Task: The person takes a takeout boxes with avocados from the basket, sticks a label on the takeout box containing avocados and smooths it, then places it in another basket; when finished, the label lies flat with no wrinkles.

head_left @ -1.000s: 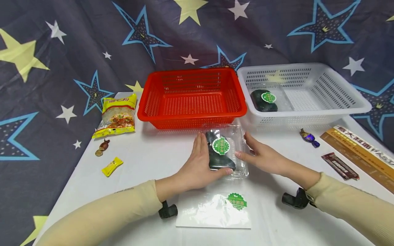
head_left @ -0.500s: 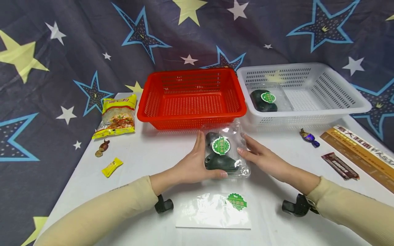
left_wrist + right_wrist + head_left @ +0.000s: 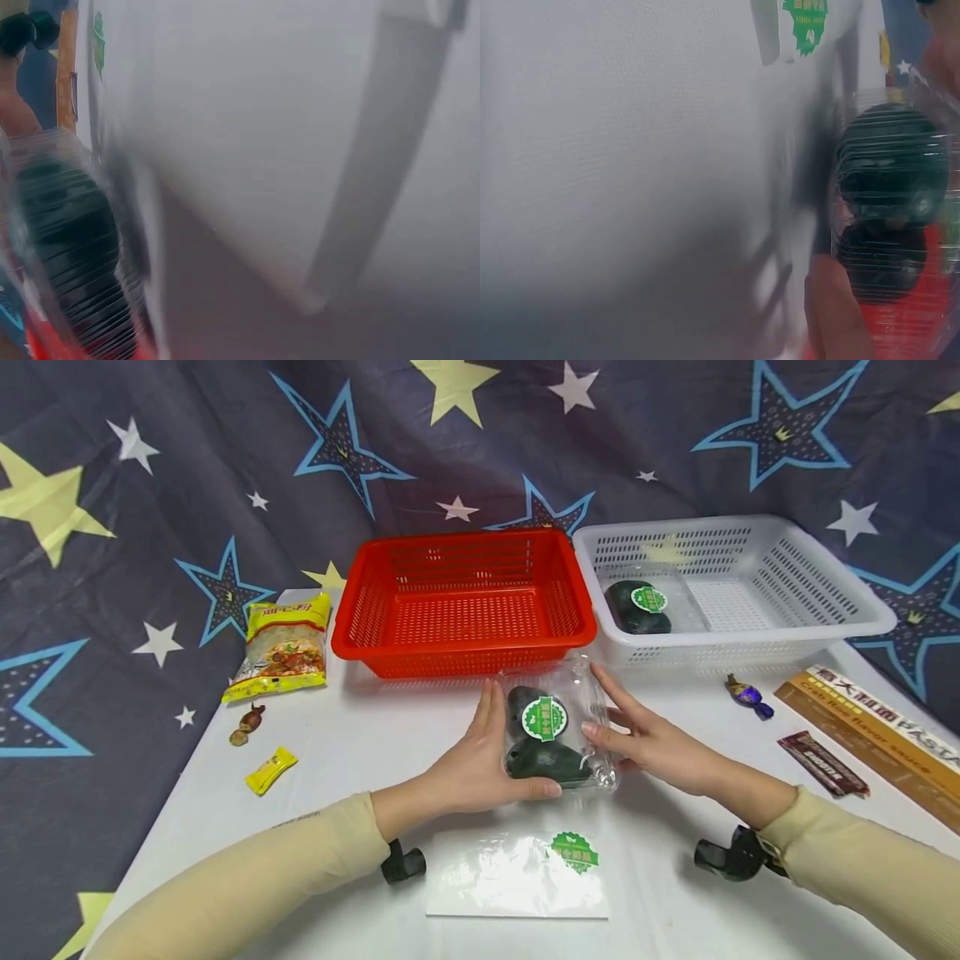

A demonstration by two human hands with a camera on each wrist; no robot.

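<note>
A clear plastic clamshell box [image 3: 573,697] with two dark green avocado-like fruits [image 3: 551,762] and a round green-and-white label [image 3: 545,718] is between both hands in the head view. My left hand [image 3: 472,768] grips its left side, the thumb along the near edge. On the other side, my right hand [image 3: 660,747] pinches the right edge, thumb on top. The box is tilted, its top facing me. Ribbed plastic and a dark fruit [image 3: 71,247] show blurred in the left wrist view. In the right wrist view a finger [image 3: 832,307] lies against the box, above the table's shadow.
Behind stand a red basket [image 3: 465,647] and a white basket [image 3: 757,633], which holds a similar box [image 3: 637,610]. A flat white film-covered pack [image 3: 510,877] lies in front. Left are a noodle bag [image 3: 281,647] and sweets [image 3: 272,770]; right, a long brown box [image 3: 862,727] and a bar [image 3: 823,763].
My right hand has closed in on the box's right edge. The box has tilted, its contents shifting inside, and it sits slightly further right.
</note>
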